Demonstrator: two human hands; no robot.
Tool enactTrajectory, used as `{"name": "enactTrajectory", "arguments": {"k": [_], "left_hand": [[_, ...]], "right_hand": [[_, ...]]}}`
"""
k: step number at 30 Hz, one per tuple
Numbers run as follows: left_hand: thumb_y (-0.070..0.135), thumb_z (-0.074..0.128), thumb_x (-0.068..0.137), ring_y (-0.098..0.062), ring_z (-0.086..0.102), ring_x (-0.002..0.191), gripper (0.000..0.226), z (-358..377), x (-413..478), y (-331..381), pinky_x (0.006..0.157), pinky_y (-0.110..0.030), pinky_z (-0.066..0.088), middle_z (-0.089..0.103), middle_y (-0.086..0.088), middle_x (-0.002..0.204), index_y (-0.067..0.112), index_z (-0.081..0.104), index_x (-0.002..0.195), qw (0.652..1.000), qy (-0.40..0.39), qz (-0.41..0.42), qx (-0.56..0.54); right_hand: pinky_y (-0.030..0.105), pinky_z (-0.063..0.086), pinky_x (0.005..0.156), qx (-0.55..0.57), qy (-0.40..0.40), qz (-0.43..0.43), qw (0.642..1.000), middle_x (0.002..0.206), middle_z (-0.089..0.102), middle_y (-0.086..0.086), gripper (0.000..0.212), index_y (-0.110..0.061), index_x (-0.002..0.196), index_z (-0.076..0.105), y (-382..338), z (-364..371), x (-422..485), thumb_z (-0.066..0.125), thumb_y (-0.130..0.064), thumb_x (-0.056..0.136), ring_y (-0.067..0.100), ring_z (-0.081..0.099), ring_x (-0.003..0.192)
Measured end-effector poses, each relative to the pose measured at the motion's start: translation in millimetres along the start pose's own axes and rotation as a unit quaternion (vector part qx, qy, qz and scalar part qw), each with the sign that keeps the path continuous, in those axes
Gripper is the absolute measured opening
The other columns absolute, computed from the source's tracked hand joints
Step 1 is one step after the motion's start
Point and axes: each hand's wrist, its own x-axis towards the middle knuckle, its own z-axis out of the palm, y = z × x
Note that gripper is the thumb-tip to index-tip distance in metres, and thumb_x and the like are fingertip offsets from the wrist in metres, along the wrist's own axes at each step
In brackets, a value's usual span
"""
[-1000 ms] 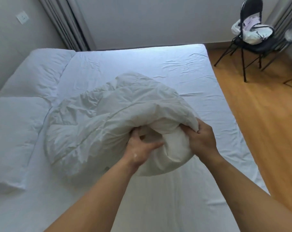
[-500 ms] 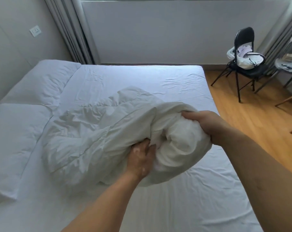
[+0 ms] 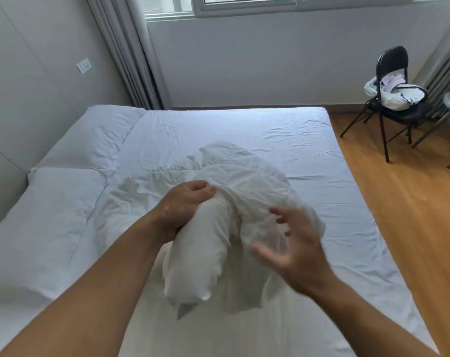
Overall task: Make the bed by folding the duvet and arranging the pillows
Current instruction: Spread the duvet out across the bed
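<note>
Gripping a bunched fold of the duvet (image 3: 244,191) in the left hand (image 3: 185,204), fingers (image 3: 202,188) curled round cloth; holding the right hand (image 3: 296,248) at 4 o'clock of it, fingers (image 3: 283,217) spread wide, clasping nothing. Lying crumpled in the middle of the bed (image 3: 244,130), near end lifted. Judging it soft, light, bulky, apt to slump; taking corners or a seam edge, not the bulk, seeming best. Counting: one duvet, two pillows: far pillow (image 3: 97,135) at 10 o'clock, near pillow (image 3: 51,215) at 9 o'clock.

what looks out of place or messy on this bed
The crumpled white duvet is the odd thing: it sits bunched in a heap mid-mattress, not folded, one end raised in the grip of the left hand. The right hand hovers open beside it. The two white pillows lie flat.
</note>
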Motion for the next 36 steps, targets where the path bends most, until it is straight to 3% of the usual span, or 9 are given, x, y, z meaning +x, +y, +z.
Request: {"name": "enactTrajectory", "arguments": {"k": [2, 5, 10, 13, 16, 19, 25, 30, 36], "left_hand": [[0.028, 0.061, 0.100, -0.013, 0.056, 0.063, 0.025, 2.3, -1.4, 0.7, 0.060, -0.027, 0.046, 0.060, 0.000, 0.073, 0.017, 0.064, 0.077, 0.998, -0.061, -0.019, -0.029], [0.032, 0.062, 0.099, -0.009, 0.055, 0.061, 0.029, -2.5, 0.3, -3.0, 0.059, -0.026, 0.045, 0.058, 0.004, 0.070, 0.020, 0.062, 0.072, 0.996, -0.089, -0.007, 0.006], [0.040, 0.066, 0.090, -0.021, 0.063, 0.086, 0.016, -15.8, 10.2, -30.1, 0.077, -0.031, 0.043, 0.063, 0.002, 0.083, 0.024, 0.066, 0.090, 0.896, 0.184, 0.122, 0.385], [0.055, 0.066, 0.083, -0.016, 0.058, 0.108, 0.051, 22.5, -21.4, -36.0, 0.098, -0.028, 0.046, 0.056, 0.003, 0.115, 0.020, 0.060, 0.120, 0.888, 0.127, 0.309, 0.317], [0.065, 0.077, 0.068, -0.012, 0.044, 0.129, 0.095, 71.1, -44.8, -29.2, 0.112, -0.026, 0.034, 0.045, 0.005, 0.140, 0.025, 0.038, 0.146, 0.900, 0.040, 0.308, 0.307], [0.049, 0.072, 0.076, -0.021, 0.059, 0.113, 0.067, 78.3, -31.5, -12.7, 0.097, -0.034, 0.046, 0.064, 0.001, 0.124, 0.022, 0.052, 0.133, 0.898, 0.087, 0.298, 0.312], [0.011, 0.066, 0.089, -0.034, 0.071, 0.102, 0.017, 16.5, -12.1, 23.6, 0.092, -0.052, 0.056, 0.074, -0.018, 0.106, 0.007, 0.073, 0.104, 0.985, 0.037, 0.170, 0.017], [-0.004, 0.056, 0.097, -0.023, 0.076, 0.088, 0.023, 34.2, -20.1, 31.8, 0.070, -0.028, 0.060, 0.078, -0.004, 0.095, 0.011, 0.071, 0.104, 0.986, 0.009, 0.118, -0.114], [0.012, 0.076, 0.079, -0.021, 0.073, 0.095, 0.017, 10.0, -21.7, 34.2, 0.078, -0.031, 0.060, 0.078, -0.003, 0.102, 0.022, 0.079, 0.093, 0.984, 0.013, 0.156, -0.082]], "right_hand": [[0.029, 0.035, 0.114, -0.083, -0.132, 0.021, 0.988, 0.144, 0.045, -0.008, 0.097, -0.028, 0.147, 0.040, 3.8, 32.3, -14.1, 0.075, -0.066, 0.065, 0.011, 0.041, 0.135], [0.041, 0.051, 0.092, -0.049, -0.056, 0.116, 0.991, 0.114, 0.065, -0.002, 0.030, -0.035, 0.113, 0.056, 18.3, 52.9, 5.9, 0.067, -0.035, 0.085, 0.026, 0.060, 0.111], [0.038, 0.053, 0.074, 0.066, -0.120, 0.198, 0.971, 0.081, 0.075, 0.001, 0.007, -0.015, 0.075, 0.072, 10.3, 7.1, 44.0, 0.070, -0.015, 0.082, 0.021, 0.070, 0.081], [0.037, 0.056, 0.072, 0.203, -0.134, 0.294, 0.924, 0.081, 0.076, 0.015, 0.014, -0.004, 0.076, 0.076, -17.7, -28.7, 69.6, 0.065, -0.006, 0.083, 0.028, 0.073, 0.075], [0.043, 0.057, 0.085, 0.230, -0.203, 0.336, 0.890, 0.095, 0.076, 0.022, 0.026, 0.001, 0.094, 0.077, -44.5, -53.2, 92.0, 0.061, -0.016, 0.085, 0.034, 0.074, 0.087], [0.049, 0.055, 0.091, 0.110, -0.209, 0.240, 0.942, 0.094, 0.077, 0.013, 0.038, -0.010, 0.091, 0.076, -55.6, -65.5, 105.7, 0.074, -0.039, 0.067, 0.030, 0.073, 0.094], [0.035, 0.049, 0.089, -0.062, 0.200, 0.062, 0.976, 0.110, 0.053, -0.006, 0.055, -0.024, 0.114, 0.055, -12.7, -40.2, -4.1, 0.081, -0.050, 0.074, 0.022, 0.057, 0.104], [0.034, 0.038, 0.112, 0.021, -0.077, 0.261, 0.962, 0.148, 0.039, -0.003, 0.109, -0.023, 0.152, 0.028, 2.4, 56.2, -62.5, 0.081, -0.065, 0.066, 0.017, 0.041, 0.137], [0.037, 0.051, 0.083, 0.121, 0.041, 0.319, 0.939, 0.111, 0.071, 0.004, 0.034, -0.020, 0.107, 0.069, 47.6, 46.1, -10.1, 0.050, -0.040, 0.087, 0.028, 0.065, 0.108]]}}
